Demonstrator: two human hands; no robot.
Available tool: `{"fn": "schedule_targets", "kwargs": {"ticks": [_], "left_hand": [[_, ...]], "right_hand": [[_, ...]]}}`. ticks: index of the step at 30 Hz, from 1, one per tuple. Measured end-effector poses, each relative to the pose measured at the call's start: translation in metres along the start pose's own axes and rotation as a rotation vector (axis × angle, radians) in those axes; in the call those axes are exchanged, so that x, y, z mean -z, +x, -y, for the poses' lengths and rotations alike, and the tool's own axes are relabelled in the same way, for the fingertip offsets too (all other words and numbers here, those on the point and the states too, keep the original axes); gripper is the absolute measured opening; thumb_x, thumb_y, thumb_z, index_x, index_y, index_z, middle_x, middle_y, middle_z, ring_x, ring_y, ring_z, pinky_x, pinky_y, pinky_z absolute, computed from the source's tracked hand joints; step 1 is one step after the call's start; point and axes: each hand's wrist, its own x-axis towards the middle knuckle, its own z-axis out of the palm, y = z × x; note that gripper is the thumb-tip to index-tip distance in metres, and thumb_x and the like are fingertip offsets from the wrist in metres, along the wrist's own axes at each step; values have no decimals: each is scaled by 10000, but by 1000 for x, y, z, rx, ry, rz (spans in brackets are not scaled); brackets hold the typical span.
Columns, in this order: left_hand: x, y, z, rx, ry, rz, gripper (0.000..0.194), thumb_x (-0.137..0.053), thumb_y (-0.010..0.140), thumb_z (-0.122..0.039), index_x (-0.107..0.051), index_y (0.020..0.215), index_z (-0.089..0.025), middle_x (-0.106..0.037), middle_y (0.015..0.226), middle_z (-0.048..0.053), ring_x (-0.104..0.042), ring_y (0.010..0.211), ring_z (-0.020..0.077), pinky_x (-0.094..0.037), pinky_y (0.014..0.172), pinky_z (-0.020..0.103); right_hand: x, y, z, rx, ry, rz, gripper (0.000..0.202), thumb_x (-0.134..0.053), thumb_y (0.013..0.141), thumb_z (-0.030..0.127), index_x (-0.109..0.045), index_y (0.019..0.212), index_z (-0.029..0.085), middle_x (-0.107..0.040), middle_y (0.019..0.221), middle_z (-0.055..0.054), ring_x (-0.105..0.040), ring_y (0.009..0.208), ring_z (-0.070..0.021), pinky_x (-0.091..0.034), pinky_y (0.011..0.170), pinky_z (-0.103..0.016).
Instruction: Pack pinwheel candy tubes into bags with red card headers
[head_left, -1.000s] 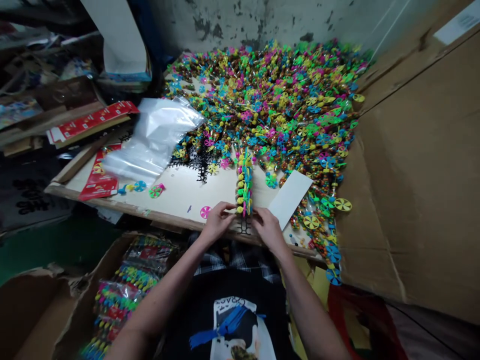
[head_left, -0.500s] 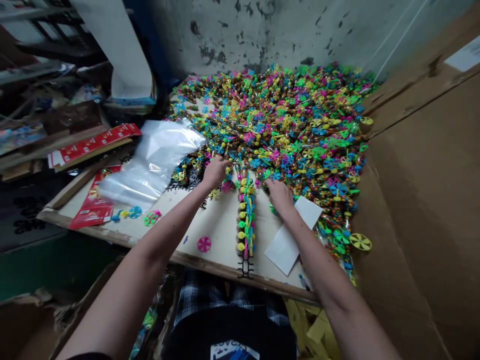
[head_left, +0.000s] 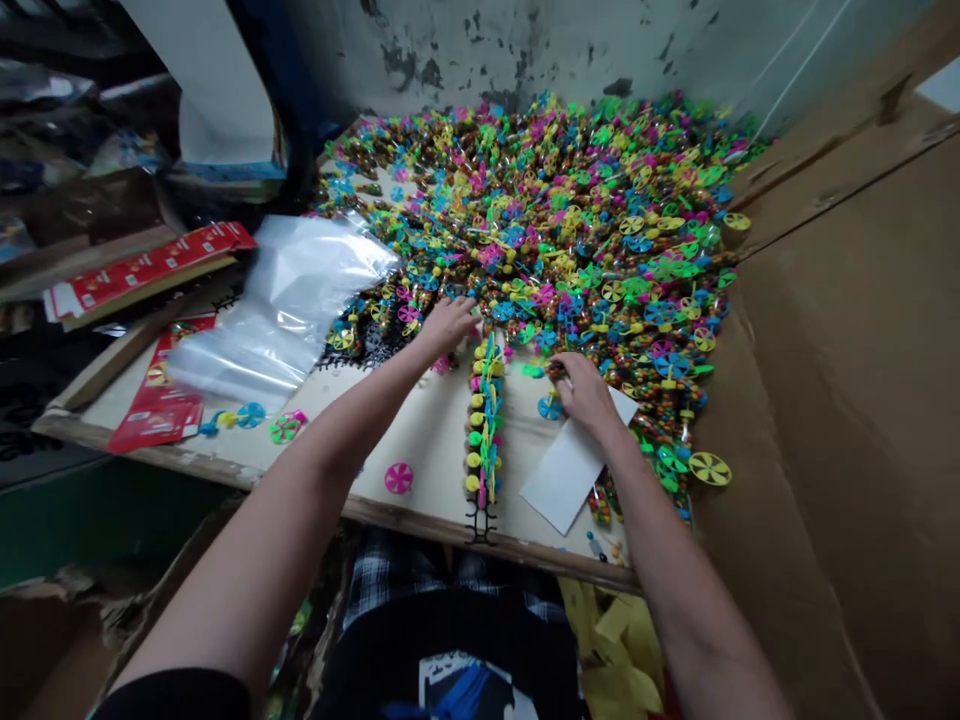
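My left hand (head_left: 448,324) is stretched over the near edge of a pile of small candy-filled fan toys (head_left: 577,240), its fingers extended and apart. Just below it, a row of these toys (head_left: 484,420), with yellow, green, blue and pink parts, stands in a black plastic strip (head_left: 481,524) pointing at the table's front edge. To the right of the row, my right hand (head_left: 586,388) has its fingers curled around what looks like one candy-filled fan toy; its tube is mostly hidden. A blue fan (head_left: 550,407) shows beside those fingers.
Clear plastic bags (head_left: 277,310) and red printed cards (head_left: 161,405) lie on the left. A white card (head_left: 570,475) rests under my right forearm. A pink fan wheel (head_left: 398,478) lies near the front edge. A large cardboard box (head_left: 840,400) borders the right side.
My left hand has moved slightly up and right, its fingers straightening out over the pile. My right hand has shifted right, away from the row. The view has tilted a little.
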Motion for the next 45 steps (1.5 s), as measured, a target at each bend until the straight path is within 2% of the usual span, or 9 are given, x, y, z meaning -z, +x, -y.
{"fn": "schedule_targets", "kwargs": {"ticks": [4,7,9,12,16,21,28,36,45], "left_hand": [[15,-29,9,147,-65,-192,183,-470,840,-96,-631,878,-174,-635,969,122,-555,975,241,-412,849,369],[24,-81,-7,306,-223,-323,105,-513,847,-181,-614,827,-167,-652,887,100,-587,849,206,-450,785,336],[25,-127,-32,379,-430,-346,90,-558,825,-237,-609,801,-167,-658,828,68,-594,758,171,-477,717,298],[17,-191,-79,438,-794,-226,109,-624,759,-288,-624,755,-180,-667,743,17,-606,678,139,-510,656,257],[-2,-235,-132,570,-1053,-241,116,-623,729,-282,-653,762,-175,-687,782,27,-641,749,150,-543,711,272],[-11,-233,-158,577,-1185,-249,115,-618,719,-265,-662,748,-163,-695,792,38,-646,746,148,-544,706,269],[-14,-228,-159,529,-1081,-260,77,-630,710,-212,-679,753,-170,-707,797,40,-648,774,160,-516,722,277],[-17,-226,-155,538,-1078,-284,59,-638,686,-177,-674,733,-179,-698,754,26,-632,723,146,-498,693,261],[-13,-220,-148,557,-1051,-237,60,-630,672,-162,-643,729,-177,-674,744,17,-617,729,143,-491,707,256]], "right_hand": [[2,-60,31,-229,337,-104,301,-476,865,335,-477,1145,224,-651,1031,-72,-633,903,-213,-507,808,-363],[-6,-104,63,-285,570,-64,249,-456,892,356,-451,1113,241,-642,1011,-53,-652,849,-177,-523,763,-327],[-13,-127,81,-277,626,-43,183,-455,899,344,-488,1046,240,-627,990,-49,-644,880,-172,-518,784,-325],[-24,-150,99,-241,570,-51,151,-492,881,337,-555,969,232,-589,990,-61,-600,960,-187,-496,840,-339],[-33,-159,110,-217,509,-14,140,-507,865,304,-594,935,220,-571,960,-60,-583,904,-176,-490,811,-312],[-38,-158,118,-259,453,81,157,-491,839,293,-592,920,203,-633,859,-52,-600,832,-190,-482,770,-306],[-43,-162,124,-470,447,53,207,-542,760,267,-542,961,215,-681,851,-40,-641,808,-212,-477,704,-295],[-48,-157,134,-415,550,-24,213,-487,773,238,-621,935,205,-704,870,-31,-647,802,-191,-491,737,-284],[-51,-156,130,-303,418,-80,276,-502,792,204,-673,1008,198,-685,984,-73,-639,914,-192,-504,840,-313]]}}
